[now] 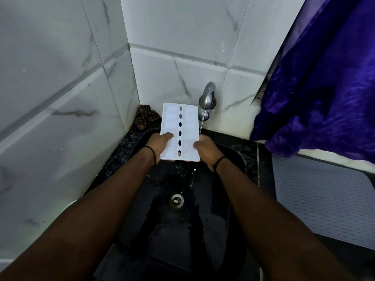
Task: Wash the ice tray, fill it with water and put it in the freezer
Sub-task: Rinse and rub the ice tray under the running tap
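Note:
A white ice tray (187, 118) with a middle row of oval holes is held above the black sink (235, 165). My left hand (158, 144) grips its left edge, thumb on top. My right hand (205, 148) grips its right edge the same way. The tray tilts with its far end raised toward the wall. A chrome tap (208, 96) sticks out of the tiled wall just right of the tray's far end. A thin stream of water (202, 122) runs from it past the tray's right edge.
The drain (177, 200) sits mid-basin, and the sink floor is wet. A brown checked cloth (146, 116) lies in the back left corner. A purple fabric (324, 88) hangs at the right above a grey ribbed mat (324, 199). White marble tiles (60, 98) close in left and behind.

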`<state>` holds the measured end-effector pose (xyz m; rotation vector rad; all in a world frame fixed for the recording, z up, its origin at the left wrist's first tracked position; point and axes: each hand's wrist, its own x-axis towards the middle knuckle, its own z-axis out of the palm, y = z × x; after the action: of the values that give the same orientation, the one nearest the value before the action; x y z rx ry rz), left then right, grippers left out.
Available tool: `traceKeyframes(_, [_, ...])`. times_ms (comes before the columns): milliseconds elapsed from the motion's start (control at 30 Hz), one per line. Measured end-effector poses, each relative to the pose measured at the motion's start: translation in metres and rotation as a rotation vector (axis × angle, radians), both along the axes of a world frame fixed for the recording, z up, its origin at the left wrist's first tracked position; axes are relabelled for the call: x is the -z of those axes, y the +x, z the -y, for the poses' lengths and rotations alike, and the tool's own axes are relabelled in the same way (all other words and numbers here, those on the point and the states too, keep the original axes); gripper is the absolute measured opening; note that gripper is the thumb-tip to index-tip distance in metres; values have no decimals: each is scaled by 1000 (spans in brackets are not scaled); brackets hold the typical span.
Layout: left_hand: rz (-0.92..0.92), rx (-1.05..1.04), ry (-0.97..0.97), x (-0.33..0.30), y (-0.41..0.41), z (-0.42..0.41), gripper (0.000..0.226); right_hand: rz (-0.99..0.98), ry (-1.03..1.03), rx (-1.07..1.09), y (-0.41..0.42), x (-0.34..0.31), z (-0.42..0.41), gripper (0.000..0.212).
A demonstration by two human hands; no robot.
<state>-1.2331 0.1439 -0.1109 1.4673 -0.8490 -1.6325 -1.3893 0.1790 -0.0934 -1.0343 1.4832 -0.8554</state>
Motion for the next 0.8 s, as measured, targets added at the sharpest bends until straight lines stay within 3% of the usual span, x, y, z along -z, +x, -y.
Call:
traceKeyframes(167, [7,-42,-82,0,-11,-3,24,335,113,123,-9,-4,-4,48])
traceKeyframes(300, [-19,-63,-107,5,-16,-6,27,501,140,66,-13,-5,-7,51])
traceKeyframes(433, [-30,-67,-86,10,-20,-9,29,422,99,143,-8,2,-5,45])
traceKeyframes(633, [-29,-88,-58,12,-12,-9,27,-5,-37,145,1,8,3,26])
traceKeyframes(800, [7,-47,-79,7,-4,-6,26,150,28,79,-3,8,-1,38])
